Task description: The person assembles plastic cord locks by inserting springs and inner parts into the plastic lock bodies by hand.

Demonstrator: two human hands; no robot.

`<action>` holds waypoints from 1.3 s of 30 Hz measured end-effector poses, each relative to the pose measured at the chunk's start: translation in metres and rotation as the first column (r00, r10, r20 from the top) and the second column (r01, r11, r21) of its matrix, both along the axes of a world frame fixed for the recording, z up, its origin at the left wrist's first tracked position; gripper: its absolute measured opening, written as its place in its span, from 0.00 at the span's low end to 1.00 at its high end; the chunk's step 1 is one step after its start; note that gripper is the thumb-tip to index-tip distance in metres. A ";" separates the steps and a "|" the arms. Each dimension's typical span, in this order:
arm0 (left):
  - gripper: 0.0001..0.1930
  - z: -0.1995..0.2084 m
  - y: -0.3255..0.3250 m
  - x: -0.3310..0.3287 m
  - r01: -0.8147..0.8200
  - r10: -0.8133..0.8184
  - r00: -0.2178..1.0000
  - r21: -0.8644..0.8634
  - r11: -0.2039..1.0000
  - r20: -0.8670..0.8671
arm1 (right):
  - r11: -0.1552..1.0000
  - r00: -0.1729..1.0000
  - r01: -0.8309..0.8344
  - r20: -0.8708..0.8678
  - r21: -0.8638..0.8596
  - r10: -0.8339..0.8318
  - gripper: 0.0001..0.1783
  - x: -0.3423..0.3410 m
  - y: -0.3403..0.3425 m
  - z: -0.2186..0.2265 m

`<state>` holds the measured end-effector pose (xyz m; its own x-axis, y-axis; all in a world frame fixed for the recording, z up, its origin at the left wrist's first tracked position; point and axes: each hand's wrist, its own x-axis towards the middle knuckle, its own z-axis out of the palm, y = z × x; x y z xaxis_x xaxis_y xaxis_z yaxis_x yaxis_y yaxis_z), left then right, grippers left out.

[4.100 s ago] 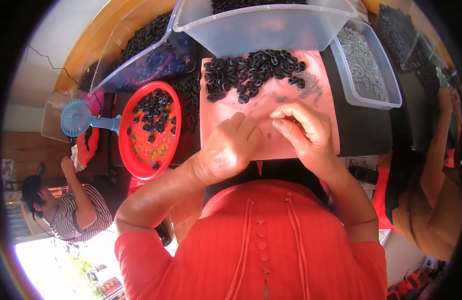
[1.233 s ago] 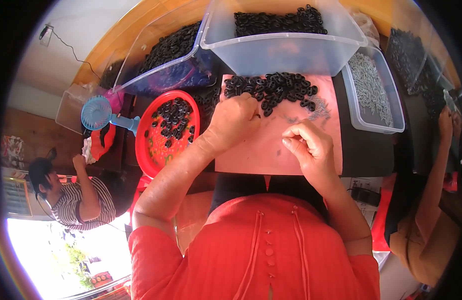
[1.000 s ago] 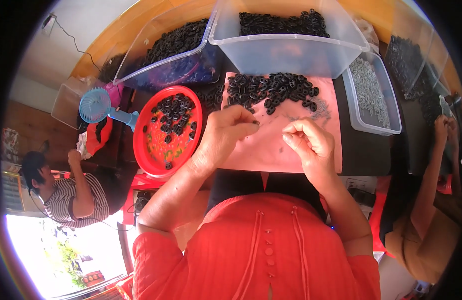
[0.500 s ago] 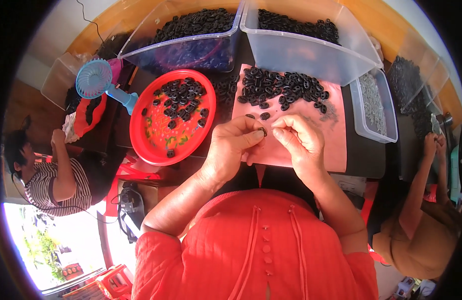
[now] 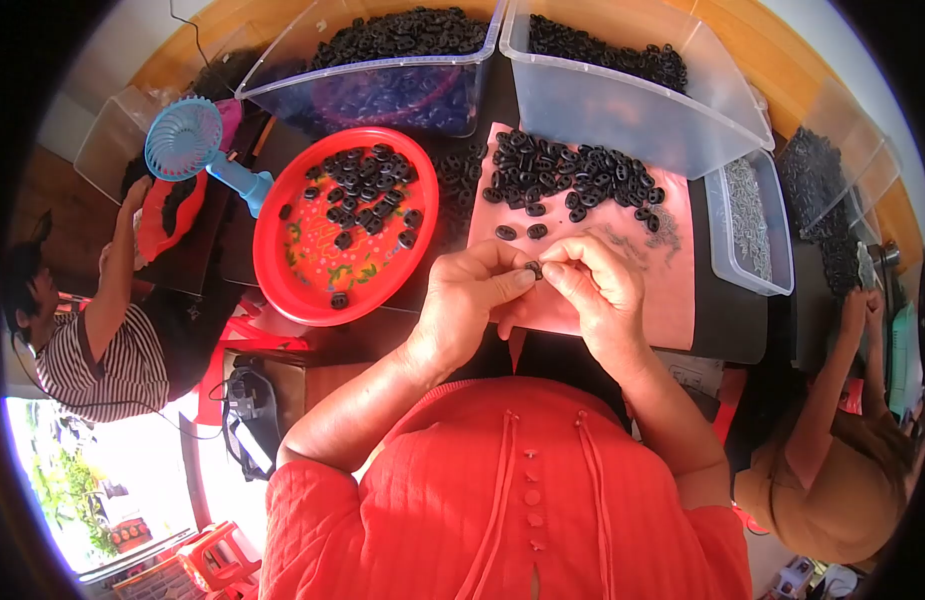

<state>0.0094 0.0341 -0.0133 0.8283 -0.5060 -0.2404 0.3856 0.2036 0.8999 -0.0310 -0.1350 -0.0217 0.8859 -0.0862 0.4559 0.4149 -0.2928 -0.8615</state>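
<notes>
My left hand [image 5: 464,305] pinches a small black oval plastic piece [image 5: 533,270] between thumb and index finger, above the near part of a pink cloth [image 5: 665,318]. The closed thumb and fingertips of my right hand [image 5: 604,300] meet the piece from the right; what they hold, if anything, is too small to make out. Just beyond my fingers, two loose black oval pieces [image 5: 536,231] lie on the cloth. A pile of the same two-holed pieces [image 5: 572,172] spreads farther back, with thin metal pins [image 5: 627,243] scattered beside it.
Left of the cloth, a red round tray [image 5: 266,245] holds more black pieces, near a blue handheld fan [image 5: 244,184]. Two clear bins [image 5: 632,125] stand at the back; a smaller tub [image 5: 723,240] of metal pins is on the right. Co-workers [image 5: 112,360] sit either side.
My right fingertips have come in from slightly apart to touch the black piece in my left hand. The co-worker on the left has raised an arm toward the red bag.
</notes>
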 end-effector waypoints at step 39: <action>0.04 -0.005 -0.007 -0.010 -0.107 0.107 0.992 0.005 0.994 0.068 | 0.989 0.991 0.017 0.134 -0.147 0.003 0.06 0.001 -0.005 0.005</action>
<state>-0.0004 0.0273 -0.0181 0.8921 -0.4119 -0.1859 0.3003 0.2329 0.9250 -0.0301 -0.1400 -0.0167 0.8158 -0.0147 0.5781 0.5208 -0.4160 -0.7454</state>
